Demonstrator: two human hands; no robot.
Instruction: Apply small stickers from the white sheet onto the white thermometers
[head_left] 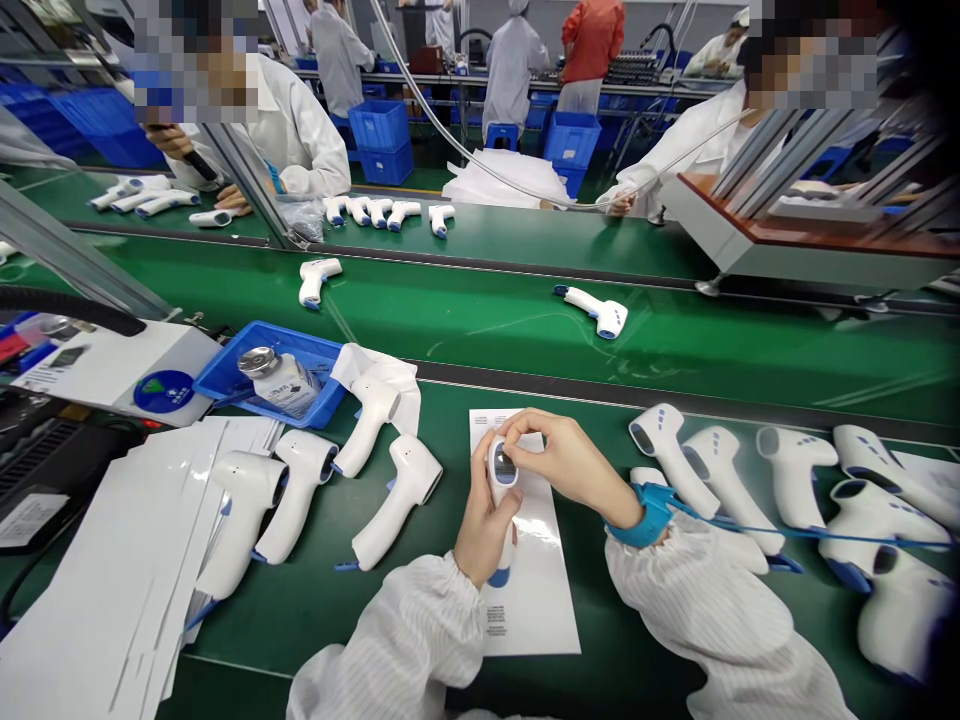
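Note:
A white infrared thermometer [503,480] with a dark screen and a blue handle end stands in the middle, over a printed white sheet [536,590]. My left hand [482,525] is wrapped round its body, thumb across the front below the screen. My right hand [566,455], with a blue strap [649,515] on the wrist, is closed at the thermometer's head. Its thumb and fingertips touch the screen and upper edge; whether a small piece lies between them is hidden. More thermometers lie to the left [397,500] and right [795,470] of my hands.
A blue tray [319,350] with a metal-capped bottle [279,380] stands left, near a paper stack [97,590]. Beyond runs a green conveyor belt [450,300] carrying two thermometers. Co-workers in white sit across it. A red-topped stand [817,240] is at the far right.

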